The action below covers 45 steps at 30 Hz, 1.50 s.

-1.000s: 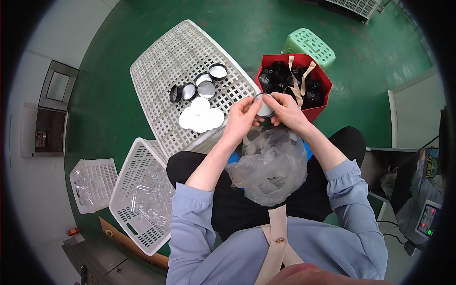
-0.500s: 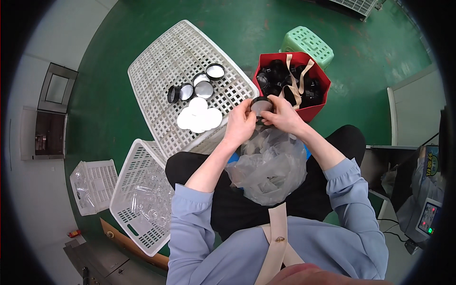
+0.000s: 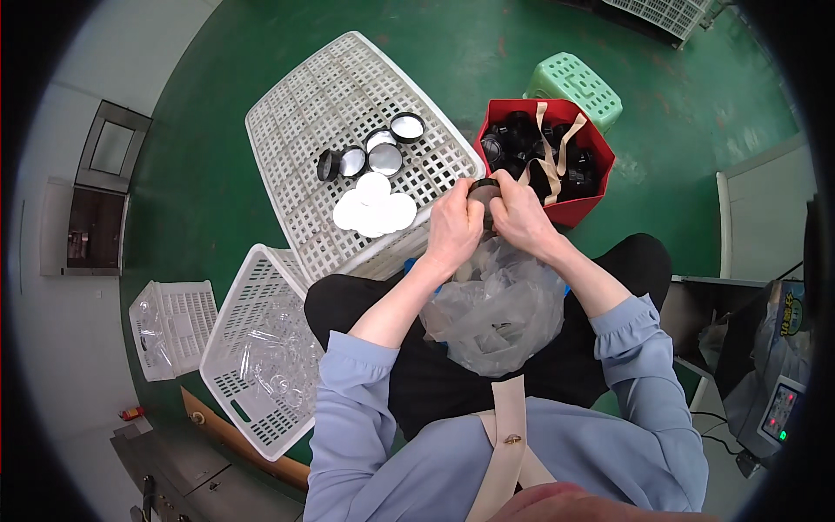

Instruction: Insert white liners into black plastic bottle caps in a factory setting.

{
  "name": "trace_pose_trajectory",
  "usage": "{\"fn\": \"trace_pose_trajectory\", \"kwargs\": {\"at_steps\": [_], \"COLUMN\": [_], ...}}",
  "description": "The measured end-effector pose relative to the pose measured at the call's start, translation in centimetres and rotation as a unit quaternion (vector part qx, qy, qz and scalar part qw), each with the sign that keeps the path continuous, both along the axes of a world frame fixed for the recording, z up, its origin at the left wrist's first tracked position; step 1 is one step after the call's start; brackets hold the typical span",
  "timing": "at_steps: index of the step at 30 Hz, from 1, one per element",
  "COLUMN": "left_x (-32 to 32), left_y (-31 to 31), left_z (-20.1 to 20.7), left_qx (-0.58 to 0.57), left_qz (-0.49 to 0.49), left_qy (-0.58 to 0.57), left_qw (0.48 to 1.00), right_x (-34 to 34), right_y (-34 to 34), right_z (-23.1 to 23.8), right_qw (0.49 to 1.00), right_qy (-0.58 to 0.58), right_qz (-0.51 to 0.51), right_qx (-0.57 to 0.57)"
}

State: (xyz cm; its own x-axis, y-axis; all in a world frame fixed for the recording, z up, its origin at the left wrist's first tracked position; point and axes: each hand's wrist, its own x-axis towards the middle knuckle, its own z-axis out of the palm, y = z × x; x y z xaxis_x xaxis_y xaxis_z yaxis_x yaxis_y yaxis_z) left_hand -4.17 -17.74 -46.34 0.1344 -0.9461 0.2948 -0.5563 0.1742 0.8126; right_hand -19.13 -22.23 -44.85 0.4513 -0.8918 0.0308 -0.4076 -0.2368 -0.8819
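Between my hands is a round black lid with a greyish face inside its rim. My left hand grips its left side, and my right hand grips the right. Both thumbs rest on the inner face, and much of the rim is hidden by fingers. Just beneath lies a crumpled clear plastic bag in my lap; its contents are hard to make out. Several black lids with pale or silvery insides sit on an upturned white crate, beside overlapping white discs.
A red bag with beige handles, full of black lids, stands ahead to the right. Behind it is a green plastic stool. At left, a white basket holds clear plastic pieces. A machine with a lit panel stands at right.
My hands have closed in on the lid, thumbs pressed onto its face, which tilts and shows less. The whole view has shifted slightly.
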Motion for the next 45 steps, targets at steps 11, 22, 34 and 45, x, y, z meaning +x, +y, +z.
{"fn": "trace_pose_trajectory", "kwargs": {"at_steps": [11, 22, 34, 45], "left_x": [10.4, 10.9, 10.7, 15.0], "left_y": [-3.5, -4.5, -4.8, -1.8], "left_z": [0.0, -0.5, -1.4, 1.8], "left_qx": [0.154, 0.134, 0.025, 0.103], "left_qz": [0.17, 0.212, 0.184, 0.266], "left_qy": [0.238, 0.049, -0.048, -0.23], "left_qw": [0.944, 0.967, 0.981, 0.931], "right_x": [-4.1, -4.6, -1.9, -4.5], "right_y": [-8.9, -9.9, -9.1, -8.6], "right_z": [-6.7, -14.7, -15.4, -10.5], "right_qw": [0.989, 0.956, 0.933, 0.952], "right_qy": [0.099, 0.282, 0.343, 0.184], "right_qz": [-0.098, -0.063, -0.076, -0.242], "right_qx": [0.05, 0.048, 0.076, -0.022]}}
